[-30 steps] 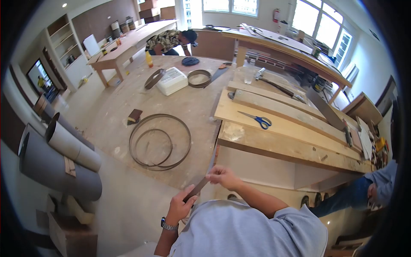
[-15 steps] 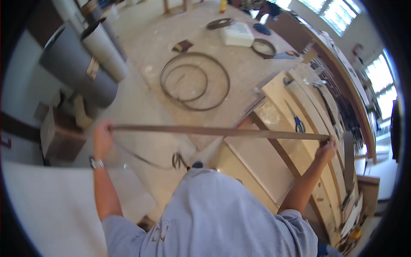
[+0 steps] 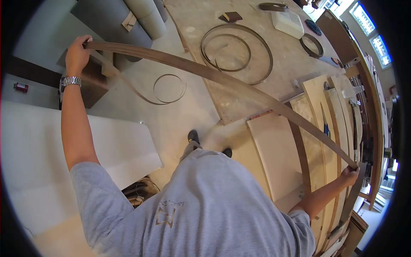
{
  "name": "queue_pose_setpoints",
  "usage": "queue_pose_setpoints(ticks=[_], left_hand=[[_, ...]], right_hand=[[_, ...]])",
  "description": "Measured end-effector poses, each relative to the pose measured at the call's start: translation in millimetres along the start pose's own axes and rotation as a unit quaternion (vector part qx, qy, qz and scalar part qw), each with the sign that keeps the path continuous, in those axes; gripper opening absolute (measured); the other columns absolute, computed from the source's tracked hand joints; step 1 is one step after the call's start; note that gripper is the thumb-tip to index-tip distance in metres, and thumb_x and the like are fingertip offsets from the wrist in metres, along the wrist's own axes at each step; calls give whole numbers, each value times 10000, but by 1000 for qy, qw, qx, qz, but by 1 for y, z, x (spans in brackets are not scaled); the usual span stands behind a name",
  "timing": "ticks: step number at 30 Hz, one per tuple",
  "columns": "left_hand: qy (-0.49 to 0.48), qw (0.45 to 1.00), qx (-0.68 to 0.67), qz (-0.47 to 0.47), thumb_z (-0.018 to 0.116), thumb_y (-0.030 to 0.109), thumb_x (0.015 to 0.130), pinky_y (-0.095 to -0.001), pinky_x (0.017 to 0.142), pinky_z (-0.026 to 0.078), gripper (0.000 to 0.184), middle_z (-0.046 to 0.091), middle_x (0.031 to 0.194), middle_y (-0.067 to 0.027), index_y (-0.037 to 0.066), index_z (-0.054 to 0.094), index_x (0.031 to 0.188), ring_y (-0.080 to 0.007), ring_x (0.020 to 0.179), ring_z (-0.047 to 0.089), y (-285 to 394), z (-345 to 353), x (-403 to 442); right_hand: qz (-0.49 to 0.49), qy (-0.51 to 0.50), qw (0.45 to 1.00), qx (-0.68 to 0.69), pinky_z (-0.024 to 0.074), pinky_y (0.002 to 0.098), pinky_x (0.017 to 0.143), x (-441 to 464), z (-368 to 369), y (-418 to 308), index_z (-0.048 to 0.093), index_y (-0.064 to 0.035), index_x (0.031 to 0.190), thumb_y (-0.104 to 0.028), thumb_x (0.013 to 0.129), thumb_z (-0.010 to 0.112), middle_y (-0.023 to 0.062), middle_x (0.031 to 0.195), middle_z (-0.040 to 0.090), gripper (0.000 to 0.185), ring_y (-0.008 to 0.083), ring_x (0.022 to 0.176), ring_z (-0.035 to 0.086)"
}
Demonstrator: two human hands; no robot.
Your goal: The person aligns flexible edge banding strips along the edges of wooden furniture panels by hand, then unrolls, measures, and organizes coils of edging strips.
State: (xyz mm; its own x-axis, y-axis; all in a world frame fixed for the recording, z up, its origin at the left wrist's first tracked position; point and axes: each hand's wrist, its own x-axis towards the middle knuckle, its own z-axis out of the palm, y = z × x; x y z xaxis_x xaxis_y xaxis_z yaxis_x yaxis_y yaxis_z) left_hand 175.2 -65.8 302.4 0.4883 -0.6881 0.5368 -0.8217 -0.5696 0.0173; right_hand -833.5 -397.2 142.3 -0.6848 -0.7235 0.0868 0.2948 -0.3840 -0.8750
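A long brown edge-banding strip (image 3: pixel 205 70) stretches diagonally between my hands, bowed slightly upward. At the upper left, my left hand (image 3: pixel 77 55) is closed on one end, a watch on its wrist. My right hand (image 3: pixel 350 176), at the lower right, pinches the other end above the boards. From my left hand a loose tail hangs down and curls into a loop (image 3: pixel 170 88) near the floor. Scissors with blue handles (image 3: pixel 326 128) lie on a board beneath the strip's right part.
A worktable (image 3: pixel 239 100) carries a large coil of banding (image 3: pixel 271 55), a white plastic box (image 3: pixel 287 25) and a smaller roll (image 3: pixel 311 45). Long boards (image 3: pixel 314 103) lean at the right. Large grey rolls (image 3: pixel 115 23) and a cardboard box (image 3: pixel 92 81) stand at the left. A white panel (image 3: pixel 98 137) is nearby.
My left hand has risen toward the upper left and my right hand has dropped lower right. The strip now slants and bows, and its tail shows a wider loop. The view has shifted.
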Motion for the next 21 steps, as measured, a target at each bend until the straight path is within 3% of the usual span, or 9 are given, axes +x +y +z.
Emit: queue_pose_setpoints(ticks=[6,10,15,18,21], left_hand=[[-3,1000,19,22,565,185,859,-373,719,475,191,644,945,-113,90,643,1006,-295,844,619,-49,18,29],[-25,999,-29,-24,566,232,864,-377,714,476,241,654,917,-147,74,639,1031,-313,831,622,-97,42,48],[14,999,-26,-16,552,295,882,-394,707,471,269,650,893,-160,80,639,1019,-342,819,613,-180,73,83],[-28,998,-12,-47,545,309,891,-402,696,468,263,645,865,-154,80,641,977,-351,808,606,-203,75,112],[-35,999,-39,-9,546,291,888,-408,677,463,241,642,842,-150,76,635,950,-348,785,601,-244,104,149]], right_hand=[[9,22,998,58,479,368,891,-36,15,-11,503,157,1062,-162,995,354,204,1034,571,358,267,958,572],[2,60,995,82,480,361,869,-91,50,-5,525,128,1037,-137,974,395,180,1000,575,302,254,939,572],[25,101,990,99,472,375,849,-147,115,25,544,102,1079,-130,958,418,151,1019,596,291,248,946,584],[31,60,990,124,496,397,803,-151,132,50,548,100,1065,-118,939,440,143,1004,599,274,254,903,601],[1,91,993,76,509,404,771,-174,163,62,546,113,1058,-105,939,428,146,1005,596,276,263,880,606]])
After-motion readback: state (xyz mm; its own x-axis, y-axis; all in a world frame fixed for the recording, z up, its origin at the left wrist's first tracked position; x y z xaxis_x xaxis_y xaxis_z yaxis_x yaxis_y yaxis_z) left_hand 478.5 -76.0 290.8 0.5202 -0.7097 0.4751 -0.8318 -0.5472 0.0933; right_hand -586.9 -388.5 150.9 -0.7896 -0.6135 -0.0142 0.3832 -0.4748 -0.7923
